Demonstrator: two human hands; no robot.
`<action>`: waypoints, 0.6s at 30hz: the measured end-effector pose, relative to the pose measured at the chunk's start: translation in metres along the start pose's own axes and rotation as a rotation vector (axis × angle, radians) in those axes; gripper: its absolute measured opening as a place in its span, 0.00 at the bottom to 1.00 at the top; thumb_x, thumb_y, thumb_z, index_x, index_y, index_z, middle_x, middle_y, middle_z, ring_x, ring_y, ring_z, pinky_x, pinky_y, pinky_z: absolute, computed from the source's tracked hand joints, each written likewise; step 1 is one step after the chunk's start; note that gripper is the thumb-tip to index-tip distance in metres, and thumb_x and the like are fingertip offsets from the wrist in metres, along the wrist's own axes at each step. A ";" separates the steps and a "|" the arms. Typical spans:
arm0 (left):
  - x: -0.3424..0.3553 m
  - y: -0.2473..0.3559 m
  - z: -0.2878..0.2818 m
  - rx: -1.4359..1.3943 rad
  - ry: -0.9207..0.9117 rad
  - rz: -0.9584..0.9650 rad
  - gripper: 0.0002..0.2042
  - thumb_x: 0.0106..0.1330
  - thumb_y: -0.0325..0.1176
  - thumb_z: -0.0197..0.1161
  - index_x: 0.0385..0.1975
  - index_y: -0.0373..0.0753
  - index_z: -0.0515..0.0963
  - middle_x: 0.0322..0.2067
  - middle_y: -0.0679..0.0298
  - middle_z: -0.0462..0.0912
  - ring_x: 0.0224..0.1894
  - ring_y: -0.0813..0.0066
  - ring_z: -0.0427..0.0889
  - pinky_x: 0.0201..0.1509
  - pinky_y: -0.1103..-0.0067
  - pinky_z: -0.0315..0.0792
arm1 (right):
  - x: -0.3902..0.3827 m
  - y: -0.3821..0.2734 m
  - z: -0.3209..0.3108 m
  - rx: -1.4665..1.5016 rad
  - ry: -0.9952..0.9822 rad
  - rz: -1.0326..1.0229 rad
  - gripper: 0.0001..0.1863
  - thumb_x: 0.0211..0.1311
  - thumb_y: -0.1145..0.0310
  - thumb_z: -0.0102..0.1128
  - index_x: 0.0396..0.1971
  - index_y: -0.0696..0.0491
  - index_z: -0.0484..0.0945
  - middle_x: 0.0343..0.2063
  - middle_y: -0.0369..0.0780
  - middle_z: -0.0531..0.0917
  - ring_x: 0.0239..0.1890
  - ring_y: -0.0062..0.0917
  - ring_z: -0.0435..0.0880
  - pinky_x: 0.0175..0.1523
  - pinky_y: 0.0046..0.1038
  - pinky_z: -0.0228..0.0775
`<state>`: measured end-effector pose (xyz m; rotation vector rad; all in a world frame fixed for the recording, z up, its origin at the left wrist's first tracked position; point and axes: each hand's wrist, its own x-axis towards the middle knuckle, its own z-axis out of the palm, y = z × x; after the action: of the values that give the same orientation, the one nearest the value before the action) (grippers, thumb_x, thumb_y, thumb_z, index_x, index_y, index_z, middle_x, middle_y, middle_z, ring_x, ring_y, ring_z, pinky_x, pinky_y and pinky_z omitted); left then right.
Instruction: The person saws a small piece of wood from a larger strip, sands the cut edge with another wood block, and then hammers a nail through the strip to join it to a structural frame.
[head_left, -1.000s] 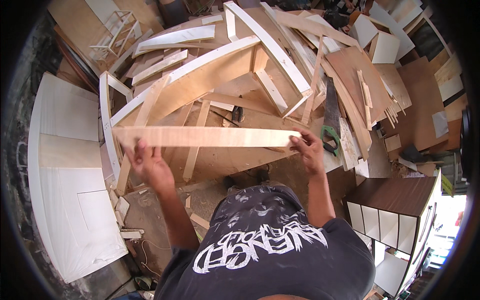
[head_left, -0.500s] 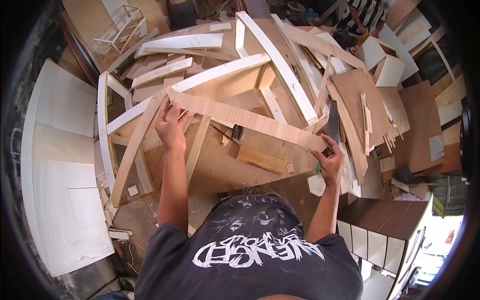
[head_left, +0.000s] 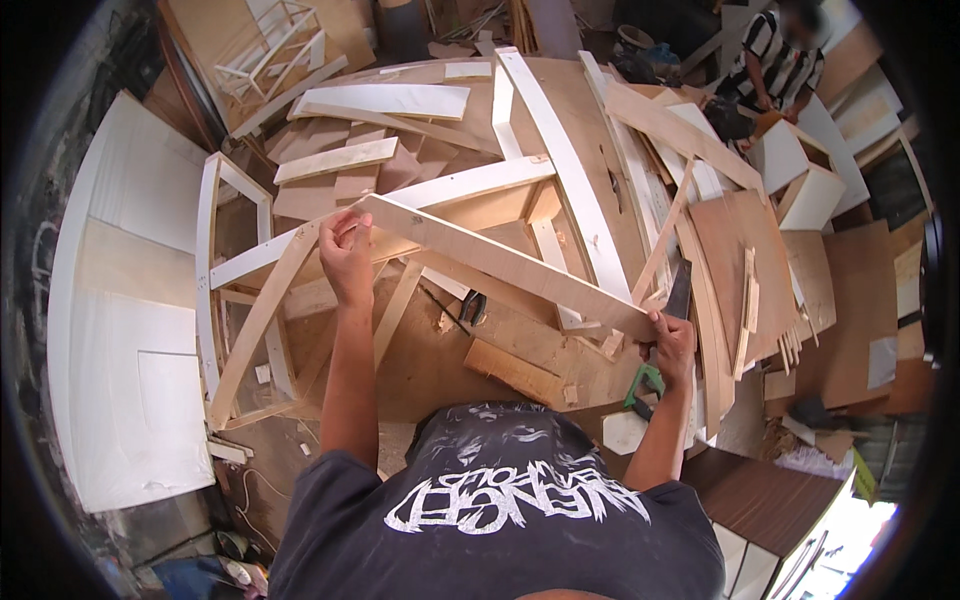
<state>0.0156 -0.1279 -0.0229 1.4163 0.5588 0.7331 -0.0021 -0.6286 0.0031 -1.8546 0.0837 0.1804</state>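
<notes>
A long, narrow plywood strip (head_left: 520, 264) is held up in front of me, slanting down toward the right. My left hand (head_left: 347, 262) pinches its left end, and my right hand (head_left: 673, 350) grips its right end. Beneath and behind it lies a white-faced wooden frame (head_left: 450, 184) with bare wood inside. Just beyond my right hand shows the dark blade of a handsaw (head_left: 679, 290); its green handle is below the hand. Pliers (head_left: 474, 306) and a short wood block (head_left: 512, 372) rest on the worktable (head_left: 430, 355) under the strip.
Offcuts and white boards (head_left: 390, 100) litter the table's far side. Plywood sheets (head_left: 735, 260) and long strips lie at right. A large white panel (head_left: 130, 380) stands at left. A dark-topped cabinet (head_left: 760, 490) is near my right. Another person (head_left: 770, 65) is at the far right.
The plywood strip has been turned, so another face and a long edge show. My right hand has moved lower and wraps its end. The view has shifted slightly.
</notes>
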 end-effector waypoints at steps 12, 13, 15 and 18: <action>-0.004 0.006 0.012 0.452 0.216 0.089 0.17 0.66 0.30 0.78 0.52 0.29 0.87 0.43 0.60 0.89 0.41 0.73 0.88 0.43 0.76 0.82 | 0.023 -0.006 0.030 -0.203 0.193 -0.253 0.18 0.77 0.58 0.67 0.36 0.60 0.83 0.25 0.35 0.80 0.29 0.16 0.75 0.35 0.26 0.69; -0.005 0.008 0.009 0.569 0.239 0.138 0.17 0.66 0.30 0.77 0.52 0.31 0.87 0.44 0.59 0.89 0.42 0.70 0.88 0.45 0.73 0.82 | 0.021 -0.009 0.031 -0.285 0.203 -0.181 0.19 0.75 0.57 0.69 0.39 0.61 0.83 0.28 0.38 0.82 0.33 0.19 0.79 0.40 0.29 0.72; -0.004 0.010 0.003 0.692 0.246 0.183 0.16 0.66 0.29 0.76 0.53 0.34 0.87 0.45 0.58 0.89 0.44 0.67 0.88 0.48 0.71 0.81 | 0.016 -0.018 0.032 -0.368 0.217 -0.093 0.20 0.72 0.55 0.71 0.42 0.61 0.84 0.32 0.42 0.85 0.37 0.23 0.82 0.44 0.31 0.75; 0.017 0.024 -0.024 0.894 0.111 0.662 0.16 0.67 0.27 0.72 0.55 0.38 0.88 0.48 0.55 0.88 0.48 0.59 0.86 0.56 0.67 0.79 | 0.009 -0.032 0.034 -0.461 0.225 -0.274 0.24 0.68 0.53 0.74 0.50 0.59 0.85 0.39 0.48 0.88 0.42 0.29 0.87 0.50 0.34 0.78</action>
<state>0.0068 -0.0989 -0.0003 2.4661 0.5233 1.1611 0.0093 -0.5865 0.0225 -2.3165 -0.0632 -0.2190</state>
